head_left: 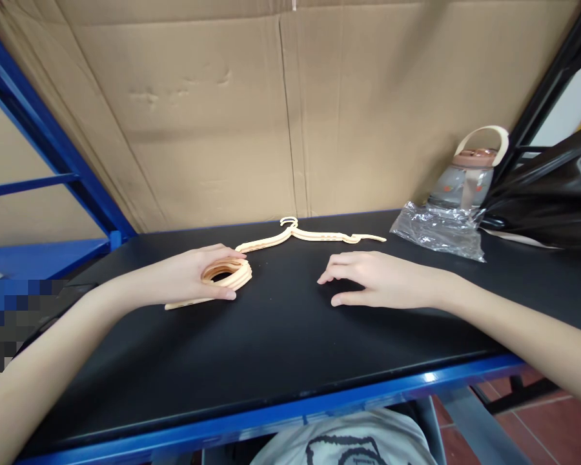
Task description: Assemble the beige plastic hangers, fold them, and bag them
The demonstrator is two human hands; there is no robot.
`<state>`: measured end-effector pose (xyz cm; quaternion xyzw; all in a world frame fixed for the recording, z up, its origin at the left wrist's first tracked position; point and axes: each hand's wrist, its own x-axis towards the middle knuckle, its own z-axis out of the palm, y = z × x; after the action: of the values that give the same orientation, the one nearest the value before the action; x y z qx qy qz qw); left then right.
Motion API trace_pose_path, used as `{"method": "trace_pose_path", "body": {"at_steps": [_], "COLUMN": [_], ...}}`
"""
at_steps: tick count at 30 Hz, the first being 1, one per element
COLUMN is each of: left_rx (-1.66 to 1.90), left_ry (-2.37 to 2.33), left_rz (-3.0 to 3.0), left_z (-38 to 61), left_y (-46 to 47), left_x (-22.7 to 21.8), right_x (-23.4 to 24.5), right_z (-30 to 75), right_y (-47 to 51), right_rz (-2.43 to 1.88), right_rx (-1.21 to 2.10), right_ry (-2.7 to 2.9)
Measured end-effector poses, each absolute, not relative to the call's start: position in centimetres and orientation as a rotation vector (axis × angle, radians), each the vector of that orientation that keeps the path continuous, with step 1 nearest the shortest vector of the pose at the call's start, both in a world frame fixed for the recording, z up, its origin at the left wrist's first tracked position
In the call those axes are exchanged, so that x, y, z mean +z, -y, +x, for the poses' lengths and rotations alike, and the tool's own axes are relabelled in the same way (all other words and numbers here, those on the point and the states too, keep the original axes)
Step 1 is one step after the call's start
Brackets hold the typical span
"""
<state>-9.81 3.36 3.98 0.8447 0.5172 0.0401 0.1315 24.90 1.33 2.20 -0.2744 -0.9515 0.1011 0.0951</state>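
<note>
My left hand is closed around a stack of cream plastic hangers, fingers over the top and thumb along the near side. Their curved ends form a loop, and one thin arm sticks out under the wrist; the palm hides the rest. Behind the stack, more cream hangers lie on the black tabletop, hooks pointing to the back wall. To the right, my right hand hovers over the table with nothing in it, its thumb and fingers apart.
At the back right stands a clear water bottle with a pinkish lid and cream handle. Crumpled clear plastic wrap lies before it, beside a black bag. Cardboard closes off the back; blue frame posts rise at left.
</note>
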Motion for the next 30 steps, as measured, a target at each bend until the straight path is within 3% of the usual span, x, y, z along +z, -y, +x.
{"method": "trace_pose_path", "body": {"at_steps": [30], "left_rx": [0.136], "left_ry": [-1.469], "left_rz": [2.494], "left_z": [-9.87], "left_y": [-3.56], "left_x": [3.89], "right_x": [2.20], "right_z": [24.97], "right_y": [-1.36], "right_rz": [-0.830], "right_rx": [0.299], "right_ry": [2.828]}}
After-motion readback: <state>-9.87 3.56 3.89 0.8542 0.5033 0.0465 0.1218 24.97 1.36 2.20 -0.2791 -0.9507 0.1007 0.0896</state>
